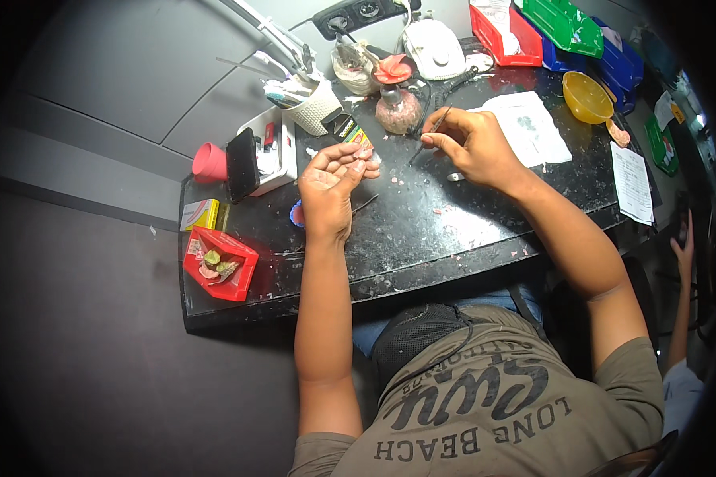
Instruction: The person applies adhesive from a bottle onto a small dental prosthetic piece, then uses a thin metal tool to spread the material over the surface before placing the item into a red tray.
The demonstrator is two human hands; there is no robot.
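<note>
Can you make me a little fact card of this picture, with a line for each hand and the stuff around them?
Left hand: pinches a small pinkish piece, too small to tell what
Right hand: holds a thin dark tool
Table: black and shiny, with crumbs
Left end: red bin, pink cup
Back: woven-look pot of tools
Right side: yellow bowl, white paper

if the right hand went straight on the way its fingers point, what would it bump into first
Probably the round bottle with pinkish contents, just beyond the fingertips of the right hand, though its height above the table is hard to judge from this single view.
</note>
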